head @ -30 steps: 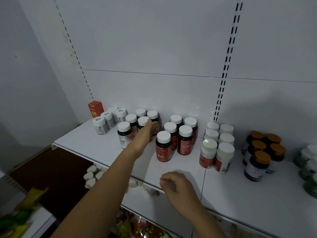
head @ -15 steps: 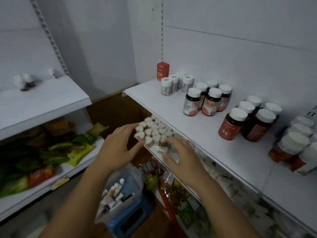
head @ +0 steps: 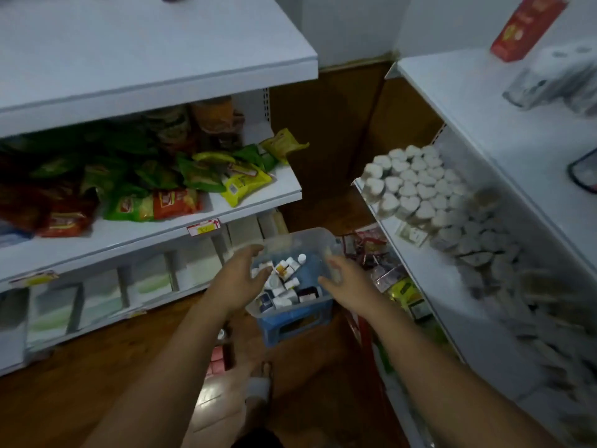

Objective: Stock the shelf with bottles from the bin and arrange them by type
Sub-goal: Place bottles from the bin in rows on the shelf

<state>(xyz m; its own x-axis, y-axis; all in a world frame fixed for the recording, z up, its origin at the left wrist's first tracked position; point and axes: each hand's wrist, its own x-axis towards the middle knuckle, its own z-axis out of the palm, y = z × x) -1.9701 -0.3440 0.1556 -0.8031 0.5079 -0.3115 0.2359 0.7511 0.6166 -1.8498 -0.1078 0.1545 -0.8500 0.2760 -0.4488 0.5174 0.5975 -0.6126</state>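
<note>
Clear plastic forms the bin [head: 298,242], which sits low in the aisle on a blue stool [head: 295,321] standing on the wooden floor [head: 80,376]. The bin holds a loose heap of small bottles [head: 284,279], mostly white-capped with white, dark and orange-marked labels; they lie tipped at mixed angles, so no common long axis can be given, and blur prevents reading any label. The left hand [head: 237,281] is at the bin's left rim with its fingers [head: 258,274] loosely spread and curled over the nearest bottles; no bottle is seen pinched. The right hand [head: 344,281] is at the bin's right rim, fingers bent and slightly apart, and whether they touch the rim cannot be told. The bottles lie between the two hands, ahead of and below the fingertips. The left hand appears nearer to the heap, so it is judged the likelier to make the pick; the move calls for a downward reach into the bin. Outward from the bin, the target shelf [head: 484,101] rises at the right, carrying a red box [head: 525,25] and blurred containers near the frame edge. Below it, a lower shelf holds packed rows of white heart-shaped lids [head: 416,189]. At the left, another rack holds green and orange snack packets [head: 181,185].
</note>
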